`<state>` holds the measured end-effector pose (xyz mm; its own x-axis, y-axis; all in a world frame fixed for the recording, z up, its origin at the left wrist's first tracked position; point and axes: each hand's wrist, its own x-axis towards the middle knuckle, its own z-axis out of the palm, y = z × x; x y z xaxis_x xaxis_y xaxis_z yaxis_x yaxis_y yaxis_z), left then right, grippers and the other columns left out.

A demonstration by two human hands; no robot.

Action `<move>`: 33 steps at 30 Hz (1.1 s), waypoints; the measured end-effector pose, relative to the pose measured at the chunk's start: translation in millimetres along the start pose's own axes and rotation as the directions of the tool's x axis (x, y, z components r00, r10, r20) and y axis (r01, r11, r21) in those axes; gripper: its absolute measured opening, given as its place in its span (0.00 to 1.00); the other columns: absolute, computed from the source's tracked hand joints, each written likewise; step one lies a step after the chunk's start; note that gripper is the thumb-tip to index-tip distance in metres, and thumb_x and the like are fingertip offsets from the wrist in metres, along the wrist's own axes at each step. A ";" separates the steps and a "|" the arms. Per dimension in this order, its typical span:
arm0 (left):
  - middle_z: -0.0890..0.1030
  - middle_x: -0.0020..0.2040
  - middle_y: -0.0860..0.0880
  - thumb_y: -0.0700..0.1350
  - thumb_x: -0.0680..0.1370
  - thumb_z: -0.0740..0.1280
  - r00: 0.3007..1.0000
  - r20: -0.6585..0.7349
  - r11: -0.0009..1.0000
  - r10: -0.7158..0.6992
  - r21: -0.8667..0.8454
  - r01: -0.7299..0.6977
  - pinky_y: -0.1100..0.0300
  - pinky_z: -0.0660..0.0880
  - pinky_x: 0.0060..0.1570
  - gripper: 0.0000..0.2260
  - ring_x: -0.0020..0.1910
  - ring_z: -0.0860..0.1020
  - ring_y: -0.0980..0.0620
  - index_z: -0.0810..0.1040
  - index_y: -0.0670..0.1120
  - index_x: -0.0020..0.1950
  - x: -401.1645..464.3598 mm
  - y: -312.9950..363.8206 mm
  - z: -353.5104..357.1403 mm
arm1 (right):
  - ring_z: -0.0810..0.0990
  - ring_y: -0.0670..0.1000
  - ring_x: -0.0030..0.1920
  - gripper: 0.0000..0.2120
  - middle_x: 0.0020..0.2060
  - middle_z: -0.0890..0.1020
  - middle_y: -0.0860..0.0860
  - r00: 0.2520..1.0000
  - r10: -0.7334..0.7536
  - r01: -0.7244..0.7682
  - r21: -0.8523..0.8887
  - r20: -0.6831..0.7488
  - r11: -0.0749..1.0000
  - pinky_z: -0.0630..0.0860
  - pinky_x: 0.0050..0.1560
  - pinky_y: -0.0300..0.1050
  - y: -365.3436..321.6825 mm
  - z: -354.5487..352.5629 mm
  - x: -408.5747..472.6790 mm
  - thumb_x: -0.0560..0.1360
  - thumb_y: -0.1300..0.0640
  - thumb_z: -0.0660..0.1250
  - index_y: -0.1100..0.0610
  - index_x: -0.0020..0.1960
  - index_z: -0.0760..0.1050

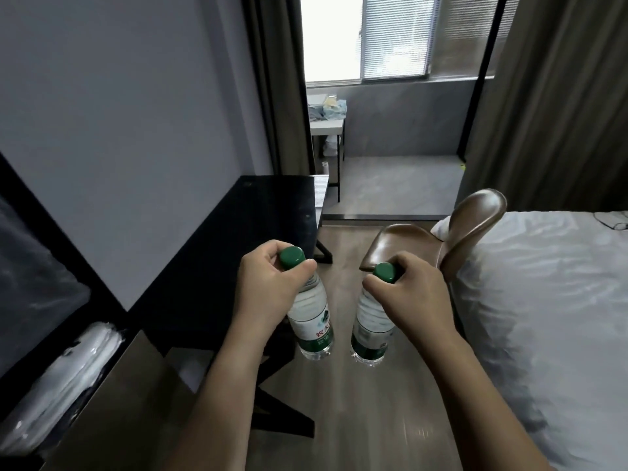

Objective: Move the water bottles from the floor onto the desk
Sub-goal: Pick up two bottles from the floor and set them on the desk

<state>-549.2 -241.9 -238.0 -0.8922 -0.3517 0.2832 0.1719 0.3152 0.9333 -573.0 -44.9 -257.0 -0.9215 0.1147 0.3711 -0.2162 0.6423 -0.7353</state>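
The left hand (268, 287) pinches the left water bottle (312, 321) at the neck, with the fingers curled around its green cap (291, 257). The right hand (413, 294) grips the right water bottle (372, 329) the same way, just under its own green cap (385, 272). Both bottles hang roughly upright, side by side and apart from each other, above the wooden floor (370, 419). The black desk (244, 239) stands against the wall, to the left of the bottles. A brown chair (441, 239) stands beyond the right hand, beside the bed (550, 300) with white bedding.
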 end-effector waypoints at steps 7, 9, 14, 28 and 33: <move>0.82 0.34 0.53 0.47 0.67 0.76 0.996 -0.017 0.990 0.090 0.108 -0.087 0.54 0.80 0.37 0.06 0.35 0.81 0.54 0.79 0.51 0.37 113.1 -9.9 46.4 | 0.73 0.47 0.30 0.12 0.26 0.73 0.47 0.999 -0.023 0.024 0.014 -0.043 1.000 0.68 0.29 0.45 6.7 27.9 110.2 0.63 0.48 0.70 0.52 0.31 0.69; 0.82 0.34 0.54 0.50 0.66 0.75 0.995 -0.024 0.986 0.101 0.135 -0.097 0.51 0.81 0.38 0.06 0.36 0.82 0.54 0.79 0.52 0.37 140.1 -14.4 58.1 | 0.74 0.46 0.30 0.10 0.26 0.74 0.47 0.999 -0.016 0.016 0.015 -0.047 1.000 0.68 0.30 0.45 14.0 38.8 138.3 0.63 0.48 0.69 0.52 0.31 0.70; 0.82 0.34 0.53 0.51 0.66 0.74 0.998 -0.019 0.988 0.057 0.141 -0.054 0.49 0.82 0.39 0.06 0.36 0.82 0.52 0.79 0.53 0.37 205.5 -35.1 94.8 | 0.74 0.47 0.30 0.12 0.26 0.75 0.47 0.999 0.020 -0.019 0.013 -0.035 1.000 0.69 0.30 0.45 47.8 69.0 209.6 0.60 0.43 0.64 0.51 0.30 0.71; 0.81 0.34 0.53 0.46 0.68 0.76 0.992 -0.091 0.984 0.088 0.162 -0.072 0.65 0.77 0.34 0.06 0.33 0.80 0.56 0.79 0.51 0.37 390.7 -56.7 218.3 | 0.76 0.43 0.33 0.10 0.28 0.78 0.43 1.000 -0.019 0.018 0.071 0.013 0.997 0.74 0.33 0.45 122.1 125.4 440.9 0.60 0.43 0.65 0.50 0.34 0.73; 0.82 0.34 0.53 0.45 0.69 0.77 0.991 -0.118 0.987 0.059 0.156 -0.040 0.61 0.79 0.35 0.06 0.35 0.81 0.54 0.80 0.51 0.38 440.2 -68.7 248.1 | 0.75 0.43 0.32 0.11 0.27 0.77 0.44 1.000 -0.021 0.019 0.064 0.019 0.998 0.71 0.31 0.43 145.0 140.4 495.6 0.60 0.43 0.65 0.50 0.33 0.71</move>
<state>-1057.4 -199.8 -232.3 -0.8250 -0.4344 0.3615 0.1401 0.4626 0.8754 -1106.3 -1.4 -259.3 -0.9228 0.0867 0.3753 -0.2543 0.5948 -0.7626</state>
